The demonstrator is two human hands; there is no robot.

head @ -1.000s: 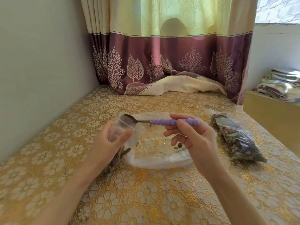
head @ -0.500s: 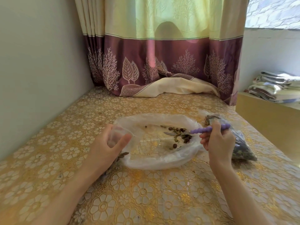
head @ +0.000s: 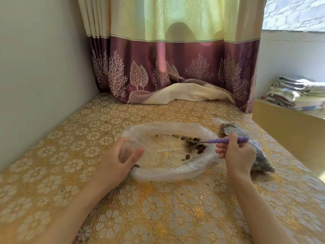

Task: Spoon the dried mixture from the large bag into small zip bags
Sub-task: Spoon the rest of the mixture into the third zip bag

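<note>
A large clear plastic bag (head: 168, 171) lies spread wide on the gold floral tabletop (head: 158, 217), with a small heap of dried mixture (head: 194, 146) left in its right part. My right hand (head: 237, 154) grips a spoon by its purple beaded handle (head: 228, 139); the metal bowl dips into the heap. My left hand (head: 119, 159) holds a small clear zip bag (head: 131, 149) upright at the big bag's left rim, its mouth pinched between thumb and fingers. Some mixture shows dark below my palm.
A filled zip bag (head: 260, 155) of the mixture lies to the right, partly behind my right hand. A purple and yellow curtain (head: 175, 67) hangs at the back, a wall stands on the left, and folded cloths (head: 297, 93) sit on a low ledge at right.
The spoon left the small bag's mouth and swung right and down into the big bag's heap. My left hand kept hold of the small bag.
</note>
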